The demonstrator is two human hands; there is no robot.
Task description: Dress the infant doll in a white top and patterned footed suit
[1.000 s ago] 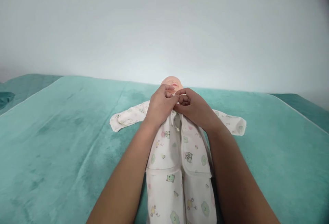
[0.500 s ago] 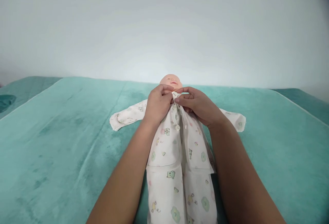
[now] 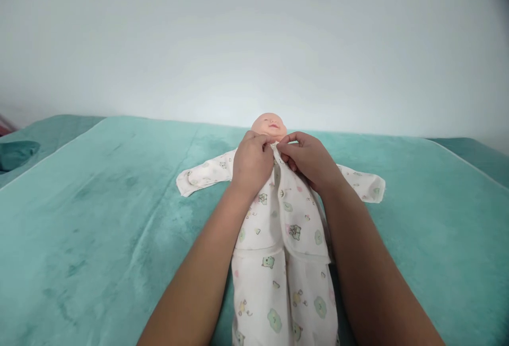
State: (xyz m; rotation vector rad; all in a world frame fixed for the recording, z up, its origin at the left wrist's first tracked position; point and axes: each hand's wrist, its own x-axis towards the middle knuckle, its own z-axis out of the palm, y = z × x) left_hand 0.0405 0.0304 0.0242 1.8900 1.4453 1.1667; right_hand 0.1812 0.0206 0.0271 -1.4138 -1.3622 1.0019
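2 hands (image 3: 253,163) (image 3: 312,159) pinching 1 jacket (image 3: 302,213), 2 sleeves (image 3: 209,173) (image 3: 362,183), 1 doll (image 3: 267,122)

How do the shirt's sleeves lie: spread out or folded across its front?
Spread out: on the shirt, both sleeves reach outward over the green blanket, one to each side, neither crossing the front.
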